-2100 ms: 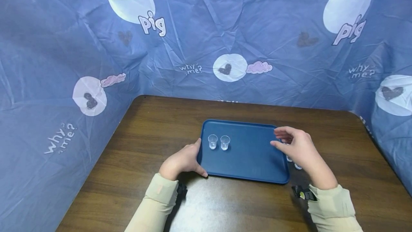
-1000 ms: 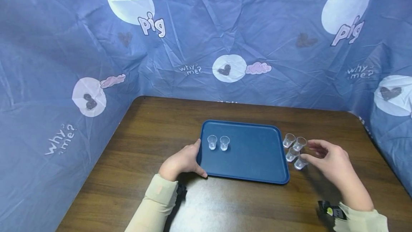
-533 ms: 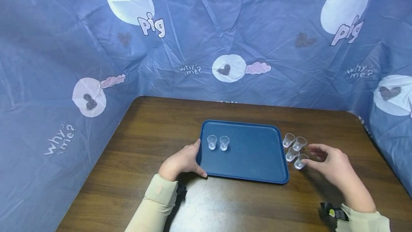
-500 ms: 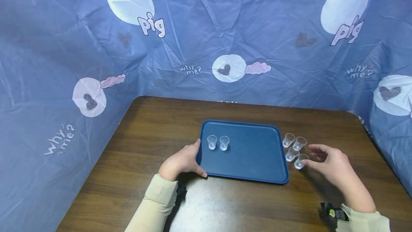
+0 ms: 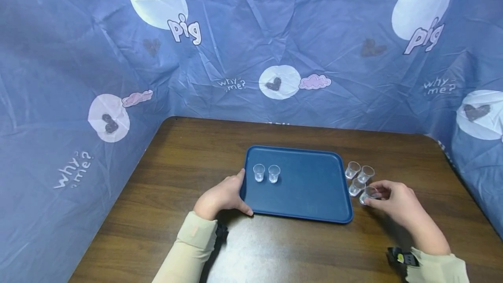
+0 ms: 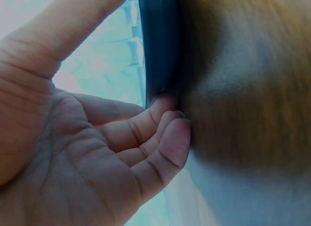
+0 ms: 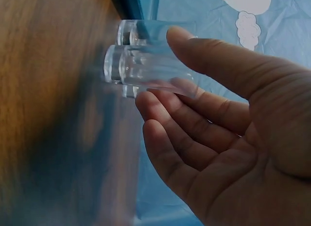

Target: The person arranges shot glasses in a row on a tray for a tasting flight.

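Observation:
In the head view, a small clear shot glass (image 5: 367, 195) stands on the table, the nearest of a cluster right of the tray. My right hand (image 5: 401, 202) has its thumb and fingers on both sides of this glass. The right wrist view shows the thumb over the shot glass (image 7: 150, 65) near its rim, with bent fingers on the other side. My left hand (image 5: 223, 195) holds the blue tray (image 5: 306, 187) at its near left corner. In the left wrist view, bent fingertips touch the tray edge (image 6: 163, 41). Two shot glasses (image 5: 266, 174) stand upright on the tray's left part.
Several more shot glasses (image 5: 357, 178) stand close together against the tray's right edge, beside the pinched one. Under everything is a brown wooden table (image 5: 298, 252). A blue printed cloth (image 5: 334, 47) hangs behind and at both sides.
My right hand moved from over the tray's right edge to the glasses on the right, then closed around the nearest one. The left hand and tray have stayed put.

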